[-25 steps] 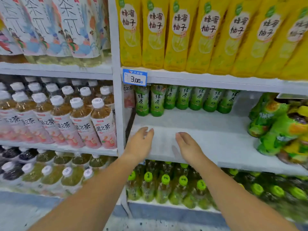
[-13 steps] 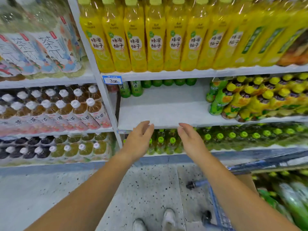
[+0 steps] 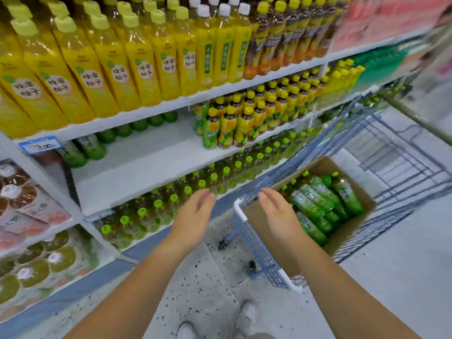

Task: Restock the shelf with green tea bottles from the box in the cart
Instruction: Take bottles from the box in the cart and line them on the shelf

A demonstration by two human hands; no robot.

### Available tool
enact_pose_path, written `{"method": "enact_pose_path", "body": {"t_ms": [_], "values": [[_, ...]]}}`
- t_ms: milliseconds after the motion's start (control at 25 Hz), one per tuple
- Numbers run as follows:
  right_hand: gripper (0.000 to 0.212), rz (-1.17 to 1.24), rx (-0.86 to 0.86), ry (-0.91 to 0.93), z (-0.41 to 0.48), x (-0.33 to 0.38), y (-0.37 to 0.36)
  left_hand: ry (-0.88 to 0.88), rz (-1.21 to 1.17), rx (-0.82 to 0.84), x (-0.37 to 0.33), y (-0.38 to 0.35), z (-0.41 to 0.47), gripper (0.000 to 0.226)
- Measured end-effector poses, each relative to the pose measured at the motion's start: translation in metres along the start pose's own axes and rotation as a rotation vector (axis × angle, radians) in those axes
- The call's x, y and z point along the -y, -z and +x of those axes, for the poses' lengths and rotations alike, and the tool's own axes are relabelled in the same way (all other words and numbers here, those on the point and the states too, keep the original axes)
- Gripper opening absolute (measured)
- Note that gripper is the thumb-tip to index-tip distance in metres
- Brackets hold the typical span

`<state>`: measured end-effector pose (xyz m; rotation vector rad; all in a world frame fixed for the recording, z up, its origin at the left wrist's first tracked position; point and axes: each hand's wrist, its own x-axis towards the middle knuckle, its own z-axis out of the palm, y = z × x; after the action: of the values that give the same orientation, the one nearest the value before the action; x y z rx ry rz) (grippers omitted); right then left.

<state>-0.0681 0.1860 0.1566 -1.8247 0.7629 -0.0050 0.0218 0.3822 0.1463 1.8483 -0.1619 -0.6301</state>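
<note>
Several green tea bottles (image 3: 318,204) lie in an open cardboard box (image 3: 352,231) inside a blue wire cart (image 3: 259,248) at the right. The white middle shelf (image 3: 146,162) is mostly bare, with a row of green tea bottles (image 3: 90,148) standing at its back. My left hand (image 3: 193,216) hangs empty in the aisle, fingers apart, in front of the lower shelf. My right hand (image 3: 278,214) is empty too, palm inward, over the near left corner of the box, just left of the bottles.
Tall yellow bottles (image 3: 117,69) fill the top shelf. Yellow-capped bottles (image 3: 247,118) take the right part of the middle shelf. Green-capped bottles (image 3: 171,201) line the shelf below. A blue price tag (image 3: 40,145) hangs on the shelf edge. My shoes stand on speckled floor (image 3: 208,289).
Both hands have pulled back from the middle shelf, and the view has swung right and down. The cart and its box of bottles have come fully into view under my right hand.
</note>
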Motion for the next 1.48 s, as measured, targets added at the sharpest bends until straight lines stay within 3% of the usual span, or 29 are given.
{"method": "enact_pose_path", "body": {"t_ms": [240,400,800,1160,1280,1320,1480], "values": [[0.046,0.037,-0.154,-0.069,-0.017,-0.060,0.095,0.028,0.026,0.181,-0.013,-0.099,-0.001,0.056],[0.049,0.021,-0.164,-0.139,0.001,-0.109,0.159,0.081,0.035,0.262,-0.020,-0.178,0.015,0.056],[0.051,-0.208,0.003,-0.225,0.131,-0.224,0.317,0.295,0.024,0.190,-0.020,-0.385,0.096,0.062],[0.060,-0.493,0.206,-0.172,0.265,-0.307,0.309,0.500,0.075,0.128,0.067,-0.471,0.201,0.058],[0.062,-0.537,0.230,-0.156,0.306,-0.325,0.300,0.521,0.105,0.076,0.092,-0.485,0.237,0.017],[0.061,-0.550,0.237,-0.156,0.317,-0.330,0.297,0.532,0.098,0.047,0.100,-0.490,0.247,0.014],[0.052,-0.652,0.279,-0.167,0.345,-0.348,0.285,0.556,0.030,-0.053,0.122,-0.508,0.267,0.035]]}}
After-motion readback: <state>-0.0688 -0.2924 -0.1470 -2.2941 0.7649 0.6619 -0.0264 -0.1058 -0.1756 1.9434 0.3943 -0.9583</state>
